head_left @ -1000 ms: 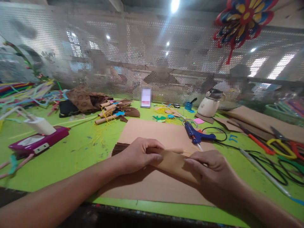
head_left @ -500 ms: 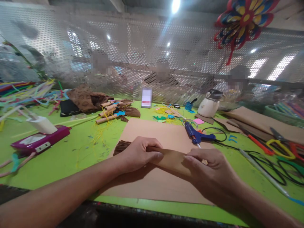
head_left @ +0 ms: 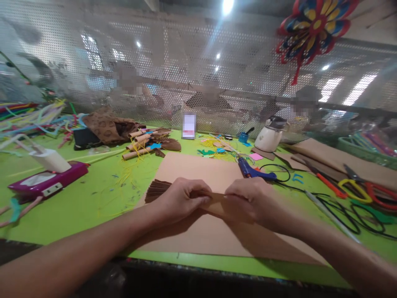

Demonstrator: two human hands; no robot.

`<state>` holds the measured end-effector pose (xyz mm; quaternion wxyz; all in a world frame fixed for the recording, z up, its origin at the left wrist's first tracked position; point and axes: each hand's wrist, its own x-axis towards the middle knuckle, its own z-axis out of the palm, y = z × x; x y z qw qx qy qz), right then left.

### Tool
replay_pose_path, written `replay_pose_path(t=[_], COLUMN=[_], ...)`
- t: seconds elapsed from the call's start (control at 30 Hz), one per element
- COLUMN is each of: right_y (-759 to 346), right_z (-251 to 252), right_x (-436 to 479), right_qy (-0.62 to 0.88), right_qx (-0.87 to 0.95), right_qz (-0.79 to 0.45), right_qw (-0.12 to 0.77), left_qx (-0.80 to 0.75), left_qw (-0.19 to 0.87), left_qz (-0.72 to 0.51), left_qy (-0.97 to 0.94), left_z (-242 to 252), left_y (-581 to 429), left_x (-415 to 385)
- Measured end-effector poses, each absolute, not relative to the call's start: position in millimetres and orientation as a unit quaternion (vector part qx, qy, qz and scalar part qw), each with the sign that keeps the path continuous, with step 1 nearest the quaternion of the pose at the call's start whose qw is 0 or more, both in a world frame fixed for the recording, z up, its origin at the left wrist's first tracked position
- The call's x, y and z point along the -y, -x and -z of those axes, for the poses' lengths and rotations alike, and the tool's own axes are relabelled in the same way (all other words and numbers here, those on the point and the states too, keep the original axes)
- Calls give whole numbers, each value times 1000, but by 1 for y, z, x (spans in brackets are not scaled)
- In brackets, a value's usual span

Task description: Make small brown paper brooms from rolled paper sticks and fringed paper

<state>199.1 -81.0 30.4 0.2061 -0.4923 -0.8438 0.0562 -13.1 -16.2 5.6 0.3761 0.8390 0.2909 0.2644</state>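
Between my two hands stretches a rolled piece of brown paper [head_left: 218, 205], with a pleated dark brown paper fringe [head_left: 157, 190] fanning out past my left wrist side. My left hand [head_left: 189, 198] is closed around the roll where the fringe begins, thumb in front. My right hand [head_left: 252, 198] pinches the paper close by on the right, its fingers curled over the top edge; the right end of the roll is hidden behind this hand. Beneath both hands lies a large flat sheet of brown paper [head_left: 192, 236] on the green table.
A blue glue gun [head_left: 252, 170] rests beyond my right hand, its black cord trailing right. Scissors [head_left: 353, 190] lie at the right, a purple power strip [head_left: 49, 180] at the left. Further back are fringed paper rolls [head_left: 138, 147], a phone [head_left: 188, 126] and a white kettle [head_left: 269, 136].
My right hand has moved left along the paper, closer to my left hand, and its fingers have curled over the top edge. My left hand keeps its hold. The view has shifted slightly.
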Motion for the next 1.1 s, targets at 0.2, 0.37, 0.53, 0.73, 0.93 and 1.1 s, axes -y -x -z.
replay_pose_path(t=[0.2,0.37,0.53,0.73,0.93,1.1], right_y=[-206,-208,-207,-209,-212,-217], right_z=[-23,-29,-40,-48,-48,-33], right_x=[79,77,72,68,62,55], right_qy=[483,463,433,436,462,503], right_qx=[831,843,866,873,832,573], right_qz=[-68,-74,-93,-41,-79,-264], right_qw=[268,264,233,216,297,591], left_qx=[-269,-303,-271,-210,-228,-297], left_qw=[445,496,332,238,279,440], left_qz=[-317,-272,-218,-95,-144,-218], left_qy=[-793,-767,-877,-943,-922,-819], left_z=[-14,-24,-47,-59,-53,-37], left_y=[16,17,7,-14,-14,-10], left_x=[14,5,-2,5,2,-10])
